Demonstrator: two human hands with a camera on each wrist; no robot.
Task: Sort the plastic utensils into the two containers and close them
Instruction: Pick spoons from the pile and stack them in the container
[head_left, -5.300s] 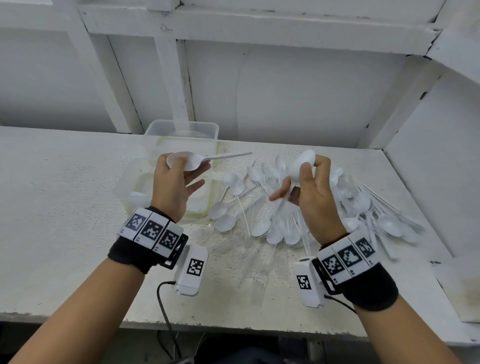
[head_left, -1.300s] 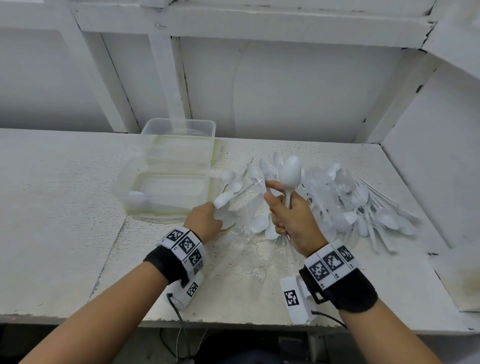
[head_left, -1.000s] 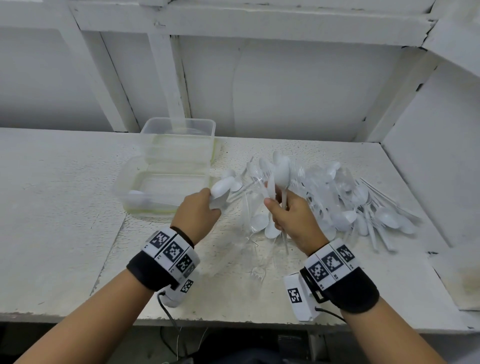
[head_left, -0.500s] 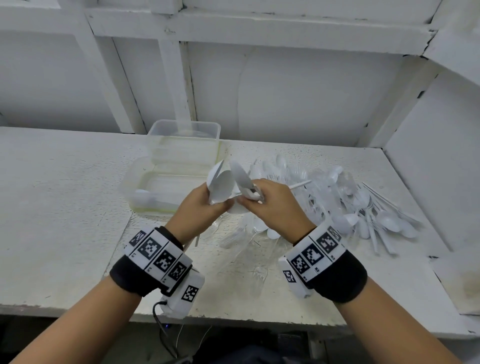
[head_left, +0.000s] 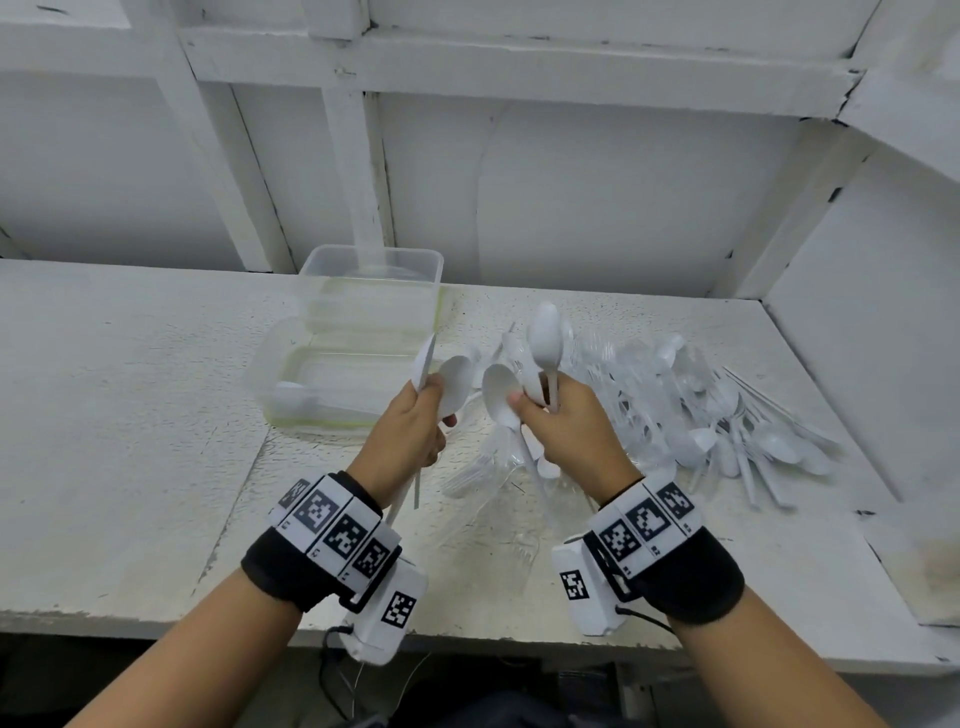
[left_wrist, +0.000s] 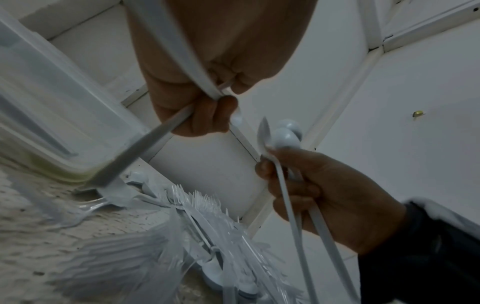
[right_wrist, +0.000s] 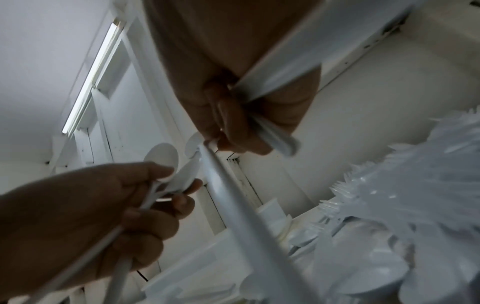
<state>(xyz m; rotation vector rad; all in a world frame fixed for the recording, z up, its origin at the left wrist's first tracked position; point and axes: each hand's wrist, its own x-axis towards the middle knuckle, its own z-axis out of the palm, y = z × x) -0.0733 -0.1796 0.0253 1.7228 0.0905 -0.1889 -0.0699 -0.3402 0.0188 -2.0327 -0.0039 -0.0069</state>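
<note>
Clearly early: both the left hand (head_left: 413, 426) and right hand (head_left: 563, 426) grip white spoons (head_left: 545, 338) mid-frame, one spoon lies in the near container (head_left: 270, 374), and the utensil pile (head_left: 691, 415) at right remains unsorted.

Fork pile (left_wrist: 197, 242) blurred; spoon handles (head_left: 405, 493) hand-hidden.

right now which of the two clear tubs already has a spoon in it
The nearer clear tub, the shallow one by the left hand: a white spoon lies at its left end. The taller tub behind shows none.
</note>
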